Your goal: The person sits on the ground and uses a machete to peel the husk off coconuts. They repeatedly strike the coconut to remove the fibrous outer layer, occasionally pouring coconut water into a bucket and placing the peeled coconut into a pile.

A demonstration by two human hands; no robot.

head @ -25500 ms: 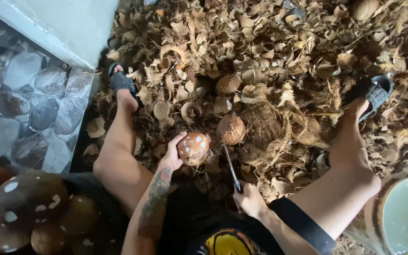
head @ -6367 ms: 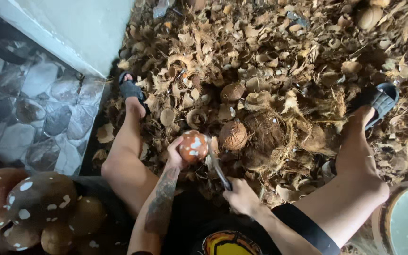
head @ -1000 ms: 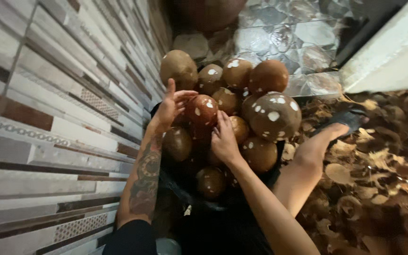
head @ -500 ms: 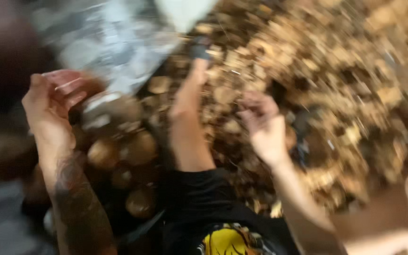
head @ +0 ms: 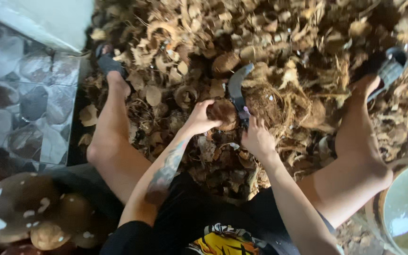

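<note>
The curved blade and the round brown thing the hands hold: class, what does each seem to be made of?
The curved blade looks like dark, dull metal: smooth, thin, hooked. Its grip is hidden in the right hand.

The round brown thing, held by the left hand, looks like hard coconut shell with rough fibre, matching the dry husk scraps around it.

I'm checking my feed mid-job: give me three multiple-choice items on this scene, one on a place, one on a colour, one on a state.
1. Where does the pile of peeled coconuts lie?
A. lower left
B. top right
C. between the feet

2. What colour is the knife's curved blade?
A. white
B. dark
C. red

3. How does the left hand stand?
A. empty
B. flat on the floor
C. gripping a coconut

Answers: 1 A, the peeled coconuts sit lower left by the person's knee. 2 B, the knife in the right hand looks dark. 3 C, the left hand is closed on the brown coconut.
</note>
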